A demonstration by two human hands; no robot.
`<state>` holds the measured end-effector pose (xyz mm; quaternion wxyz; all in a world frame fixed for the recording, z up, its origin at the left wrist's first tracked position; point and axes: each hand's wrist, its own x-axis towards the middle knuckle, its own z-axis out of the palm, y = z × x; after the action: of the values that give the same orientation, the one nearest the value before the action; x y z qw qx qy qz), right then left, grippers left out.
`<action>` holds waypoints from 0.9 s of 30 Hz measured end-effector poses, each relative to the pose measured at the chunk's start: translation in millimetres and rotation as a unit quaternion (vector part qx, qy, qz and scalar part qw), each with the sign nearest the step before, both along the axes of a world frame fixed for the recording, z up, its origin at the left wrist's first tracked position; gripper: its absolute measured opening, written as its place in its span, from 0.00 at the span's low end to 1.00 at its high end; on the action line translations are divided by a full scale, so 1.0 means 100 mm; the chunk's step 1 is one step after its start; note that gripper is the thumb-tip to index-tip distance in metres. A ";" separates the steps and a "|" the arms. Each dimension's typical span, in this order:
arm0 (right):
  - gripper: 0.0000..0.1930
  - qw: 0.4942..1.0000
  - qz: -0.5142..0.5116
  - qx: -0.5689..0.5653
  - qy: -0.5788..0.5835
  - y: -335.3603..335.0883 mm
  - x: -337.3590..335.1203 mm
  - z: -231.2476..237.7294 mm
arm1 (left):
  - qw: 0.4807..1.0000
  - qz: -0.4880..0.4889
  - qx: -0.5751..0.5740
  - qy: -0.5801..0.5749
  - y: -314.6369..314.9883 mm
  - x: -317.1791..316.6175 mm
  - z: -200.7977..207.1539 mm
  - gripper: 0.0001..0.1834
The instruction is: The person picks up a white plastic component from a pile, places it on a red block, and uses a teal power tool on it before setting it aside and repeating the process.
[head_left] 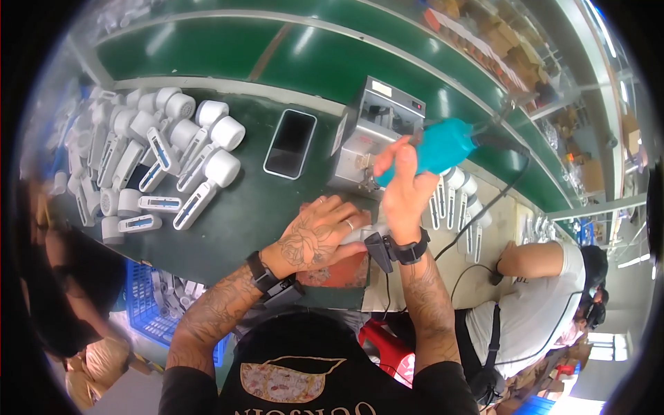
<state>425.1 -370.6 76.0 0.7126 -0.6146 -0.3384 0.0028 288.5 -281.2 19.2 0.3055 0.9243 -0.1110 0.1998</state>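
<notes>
Before the metal box (351, 158), the left hand (315, 235) grasps a white part (355, 236), best kept steady; the right hand (407, 190), beside the box, grips a teal tool (443, 146).

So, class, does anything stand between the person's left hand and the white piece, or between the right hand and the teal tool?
Nothing visible does. The left hand has its fingers on the white piece, and the right hand grips the teal tool. The grey metal box stands beyond, not between.
</notes>
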 end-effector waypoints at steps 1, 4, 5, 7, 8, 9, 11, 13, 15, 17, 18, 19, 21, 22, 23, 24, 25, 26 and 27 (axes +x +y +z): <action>0.17 1.000 0.009 -0.007 0.008 0.01 -0.05 0.05 | 1.000 0.006 -0.007 -0.003 0.01 -0.01 0.01 0.26; 0.20 0.998 -0.001 -0.014 0.057 -0.23 -0.26 0.13 | 0.999 0.005 0.007 0.033 0.04 -0.04 0.08 0.26; 0.21 0.997 0.002 0.015 0.072 -0.32 -0.29 0.14 | 0.999 0.007 0.004 0.032 0.03 -0.02 0.08 0.26; 0.24 0.996 0.034 0.038 0.078 -0.47 -0.39 0.13 | 1.000 -0.008 -0.010 0.011 0.01 -0.02 0.07 0.26; 0.26 0.996 0.033 0.022 0.078 -0.51 -0.43 0.12 | 1.000 -0.007 -0.010 0.012 0.02 -0.01 0.05 0.26; 0.28 0.996 0.033 0.007 0.079 -0.52 -0.44 0.10 | 1.000 -0.003 -0.007 0.011 0.02 0.00 0.04 0.26; 0.30 0.997 0.010 0.013 0.071 -0.53 -0.44 0.05 | 1.000 -0.003 -0.003 0.013 0.00 0.00 0.01 0.26; 0.30 0.997 0.018 0.007 0.081 -0.52 -0.45 0.04 | 1.000 0.012 -0.008 0.001 -0.01 0.00 -0.01 0.24; 0.29 0.996 0.018 -0.005 0.085 -0.49 -0.48 0.03 | 1.000 0.004 -0.016 0.003 0.03 -0.03 0.01 0.25; 0.28 0.995 0.014 -0.010 0.094 -0.52 -0.46 -0.02 | 1.000 -0.007 -0.017 0.009 0.02 -0.02 0.04 0.26; 0.26 0.996 0.023 -0.013 0.084 -0.54 -0.44 -0.06 | 1.000 -0.007 -0.018 0.005 0.01 -0.01 0.04 0.26; 0.25 0.996 0.033 -0.015 0.076 -0.55 -0.44 -0.10 | 1.000 -0.006 -0.020 0.003 0.00 -0.01 0.03 0.25; 0.23 0.996 0.037 0.001 0.078 -0.52 -0.44 -0.13 | 1.000 0.009 -0.007 0.008 -0.01 -0.01 0.03 0.25; 0.22 0.996 0.039 0.016 0.076 -0.52 -0.44 -0.14 | 1.000 0.021 0.005 0.008 -0.01 0.00 0.03 0.24; 0.22 0.996 0.037 0.015 0.078 -0.52 -0.45 -0.14 | 1.000 0.019 0.004 0.010 -0.02 0.00 0.03 0.24; 0.21 0.996 0.041 0.011 0.073 -0.52 -0.45 -0.15 | 1.000 0.020 0.003 0.009 -0.03 0.00 0.03 0.24; 0.20 0.997 0.046 0.009 0.067 -0.51 -0.45 -0.15 | 1.000 0.020 0.003 0.006 -0.03 0.00 0.03 0.24; 0.20 0.997 0.045 0.008 0.067 -0.51 -0.45 -0.15 | 1.000 0.020 0.002 0.006 -0.02 -0.01 0.02 0.24; 0.20 0.997 0.046 0.003 0.066 -0.50 -0.45 -0.15 | 1.000 0.023 0.006 0.006 -0.02 -0.01 0.02 0.24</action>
<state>379.9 -420.3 60.6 0.7346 -0.5943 -0.3187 0.0752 287.2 -283.1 21.6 0.2958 0.9297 -0.0892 0.2005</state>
